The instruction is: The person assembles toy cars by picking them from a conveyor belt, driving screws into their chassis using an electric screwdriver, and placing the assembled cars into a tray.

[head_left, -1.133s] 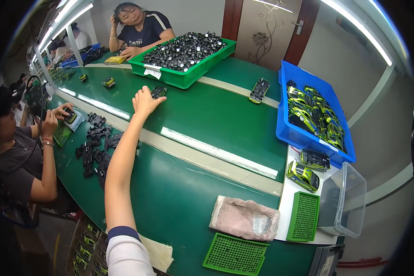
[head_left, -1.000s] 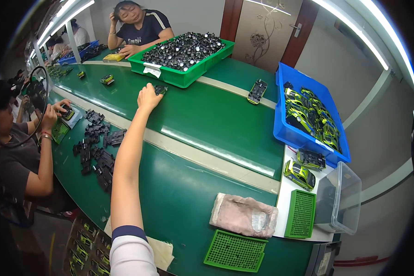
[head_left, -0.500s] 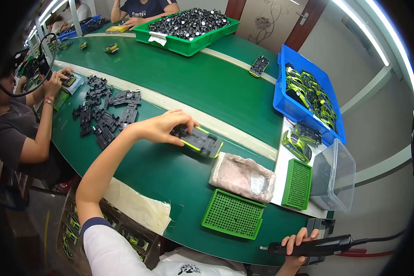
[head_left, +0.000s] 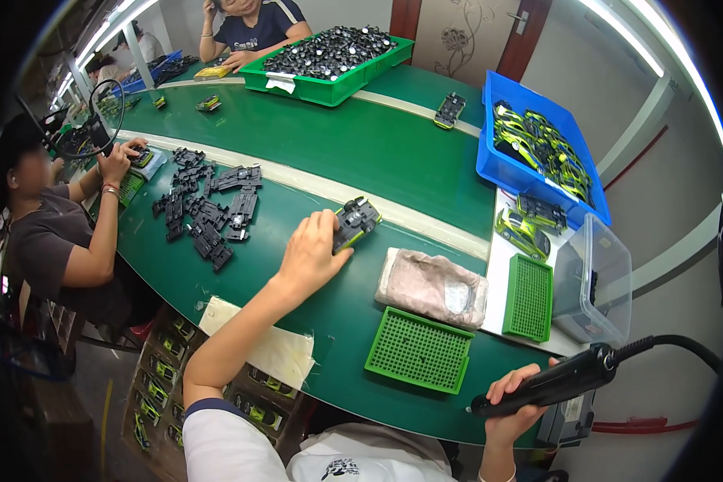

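Note:
My left hand (head_left: 308,251) is closed on one end of a toy car (head_left: 357,222) with its dark underside up and a yellow-green body edge showing. The car is held over the green table, beyond the padded cloth rest (head_left: 426,289). At the lower right, my right hand (head_left: 512,407) grips a black electric screwdriver (head_left: 558,382). Its tip points left, just short of the green perforated tray (head_left: 414,353). To the left of my left hand lies a pile of black car chassis plates (head_left: 209,210).
A blue bin (head_left: 484,165) of yellow-green cars stands at the far right, near a clear plastic box (head_left: 610,277) and another green tray (head_left: 530,297). A green crate (head_left: 329,92) of small black parts is at the back. One co-worker (head_left: 64,233) sits left, another (head_left: 253,32) beyond.
My left hand has turned the car so that it points farther away, and my forearm has swung right. The screwdriver's cord end has risen. The whole view has shifted slightly.

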`<state>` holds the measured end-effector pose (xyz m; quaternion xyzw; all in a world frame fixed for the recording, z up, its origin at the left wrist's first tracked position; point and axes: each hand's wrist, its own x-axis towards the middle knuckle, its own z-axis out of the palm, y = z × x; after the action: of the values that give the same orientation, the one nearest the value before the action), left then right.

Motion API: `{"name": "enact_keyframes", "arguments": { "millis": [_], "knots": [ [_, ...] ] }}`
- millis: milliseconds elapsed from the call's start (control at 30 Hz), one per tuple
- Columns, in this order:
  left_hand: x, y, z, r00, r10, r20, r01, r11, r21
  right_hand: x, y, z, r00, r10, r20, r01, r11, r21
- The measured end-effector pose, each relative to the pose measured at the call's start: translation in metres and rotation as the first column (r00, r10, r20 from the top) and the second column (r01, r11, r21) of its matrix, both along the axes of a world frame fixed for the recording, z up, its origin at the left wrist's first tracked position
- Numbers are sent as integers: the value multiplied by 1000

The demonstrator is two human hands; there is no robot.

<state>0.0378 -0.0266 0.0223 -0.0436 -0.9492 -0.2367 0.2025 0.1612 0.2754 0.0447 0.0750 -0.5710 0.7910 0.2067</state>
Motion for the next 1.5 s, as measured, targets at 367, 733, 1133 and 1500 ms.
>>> {"name": "enact_keyframes", "arguments": {
  "millis": [367,733,1133,1500],
  "knots": [
    [-12,63,28,696,-713,-83,718,693,66,-15,4,2,991,133,2,-133,991,28],
    [-23,69,5,624,-774,-107,772,632,-70,-3,-11,7,987,-129,93,114,982,154],
    [-26,55,-5,680,-724,-117,726,643,246,-56,-15,74,982,134,-132,-122,987,100],
    [-37,41,-23,620,-783,43,629,529,570,-106,-81,12,797,556,-236,-524,830,189]
  ]
}}
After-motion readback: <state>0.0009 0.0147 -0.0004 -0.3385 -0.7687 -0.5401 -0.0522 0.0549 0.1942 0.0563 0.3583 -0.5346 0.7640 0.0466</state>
